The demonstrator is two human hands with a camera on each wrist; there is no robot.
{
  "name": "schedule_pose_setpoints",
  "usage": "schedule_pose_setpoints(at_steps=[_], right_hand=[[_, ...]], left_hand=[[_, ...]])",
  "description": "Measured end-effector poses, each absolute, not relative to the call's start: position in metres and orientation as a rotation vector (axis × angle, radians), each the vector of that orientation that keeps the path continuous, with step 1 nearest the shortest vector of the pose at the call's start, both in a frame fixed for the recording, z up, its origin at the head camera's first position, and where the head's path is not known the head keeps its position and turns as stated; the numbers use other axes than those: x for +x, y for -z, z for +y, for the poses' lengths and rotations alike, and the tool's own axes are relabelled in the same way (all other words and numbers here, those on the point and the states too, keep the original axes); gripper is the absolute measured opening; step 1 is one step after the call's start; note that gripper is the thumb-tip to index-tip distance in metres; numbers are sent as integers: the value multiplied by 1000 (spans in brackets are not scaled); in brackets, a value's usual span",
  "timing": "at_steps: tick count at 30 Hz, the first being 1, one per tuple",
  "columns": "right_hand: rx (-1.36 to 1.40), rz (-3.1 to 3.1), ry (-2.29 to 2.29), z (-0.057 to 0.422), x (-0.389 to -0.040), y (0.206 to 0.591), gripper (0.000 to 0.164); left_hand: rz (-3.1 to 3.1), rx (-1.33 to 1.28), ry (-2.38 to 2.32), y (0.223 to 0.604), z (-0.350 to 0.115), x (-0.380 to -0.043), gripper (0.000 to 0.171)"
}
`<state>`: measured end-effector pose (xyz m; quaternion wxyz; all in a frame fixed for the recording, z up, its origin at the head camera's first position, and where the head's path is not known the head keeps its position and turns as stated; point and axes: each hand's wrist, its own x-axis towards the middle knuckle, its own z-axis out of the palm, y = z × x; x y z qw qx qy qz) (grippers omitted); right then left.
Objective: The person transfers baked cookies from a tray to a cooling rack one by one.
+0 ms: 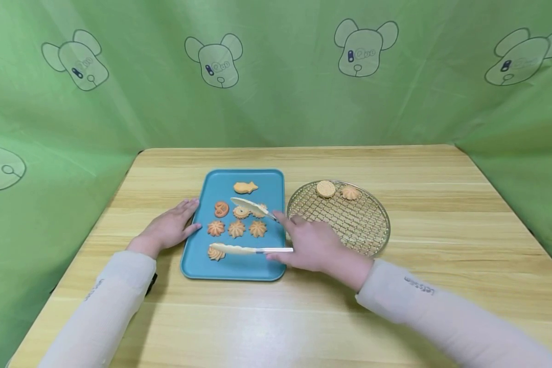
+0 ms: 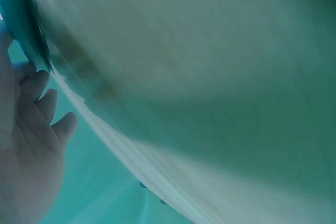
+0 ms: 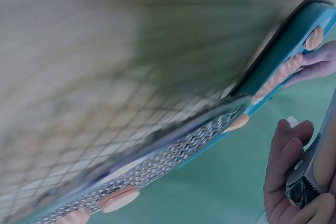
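Note:
My left hand (image 1: 167,228) rests against the left edge of a blue tray (image 1: 257,268), fingers extended; the left wrist view catches its palm side. In my right hand (image 1: 315,245) is a pair of tongs (image 1: 239,249), spread wide above the tray, with pale tips and metal arms. One tip lies over a swirled cookie (image 1: 215,254), the other near a ring-shaped cookie (image 1: 240,212). Between the tips sits a row of flower-shaped cookies (image 1: 236,229). A pretzel-shaped cookie (image 1: 221,209) and a fish-shaped cookie (image 1: 245,187) are farther back. The right wrist view shows fingers curled around the tongs' hinge end (image 3: 300,184).
Right of the tray stands a round wire rack (image 1: 359,227), partly behind my right hand. A round cookie (image 1: 325,189) and a flower-shaped cookie (image 1: 350,192) lie at its back edge. Green curtains (image 1: 285,112) enclose the wooden table (image 1: 239,327).

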<state>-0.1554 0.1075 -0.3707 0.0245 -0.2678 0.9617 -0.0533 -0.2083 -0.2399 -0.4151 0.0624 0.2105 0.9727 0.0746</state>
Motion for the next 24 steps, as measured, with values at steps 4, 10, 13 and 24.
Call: schedule_pose_setpoints(at_steps=[4,10,13,24], right_hand=[[-859,2952,144,103,-153,372,98],[-929,2932,121,98,-151,376,94],[-967,2927,100,97,-150,376,92],[-1066,2902,30,94,-149,378,82]], left_hand=[[2936,636,-216,415,-240,-209,68],[2929,628,-207,416,-240,-210,68],[2930,627,-215,416,-240,-209,68],[2937,633,-223,416,-240,-209,67]])
